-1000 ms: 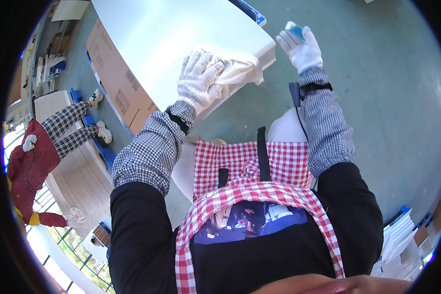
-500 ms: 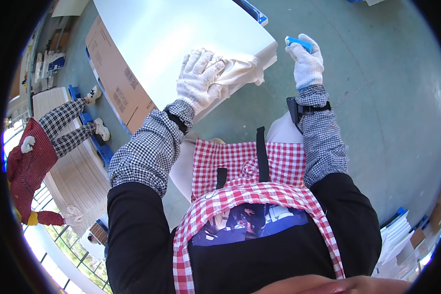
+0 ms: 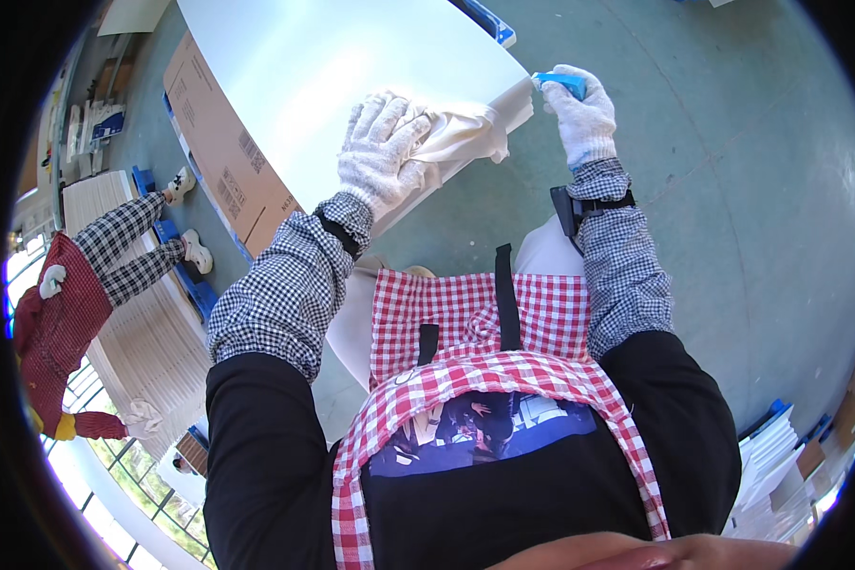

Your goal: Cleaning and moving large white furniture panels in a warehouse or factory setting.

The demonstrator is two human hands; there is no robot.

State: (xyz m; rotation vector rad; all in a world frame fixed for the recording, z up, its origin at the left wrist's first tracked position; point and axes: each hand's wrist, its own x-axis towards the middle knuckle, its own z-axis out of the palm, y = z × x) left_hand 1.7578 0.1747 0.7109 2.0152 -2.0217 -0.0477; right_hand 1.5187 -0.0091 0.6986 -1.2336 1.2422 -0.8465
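My left hand (image 3: 382,157), in a white knit glove, lies with fingers stretched flat on the top white sheet (image 3: 323,57) of a stack. A crumpled white cloth (image 3: 461,135) bunches against its thumb side and reaches the stack's near edge; whether part of it is under the palm I cannot tell. My right hand (image 3: 584,112), also gloved, is closed around a small blue hand tool (image 3: 565,84). The tool's tip is at the stack's right corner, and its exact kind is not clear.
Brown printed cardboard (image 3: 220,142) runs along the stack's left side, with a blue pallet corner (image 3: 489,21) at the far end. At left, another person (image 3: 76,294) stands beside a tall stack of boards (image 3: 147,332). White panels (image 3: 768,461) stand at lower right.
My right hand has moved a little left and nearer, bringing the blue tool to the stack's corner. My left hand and the cloth stay nearly in place.
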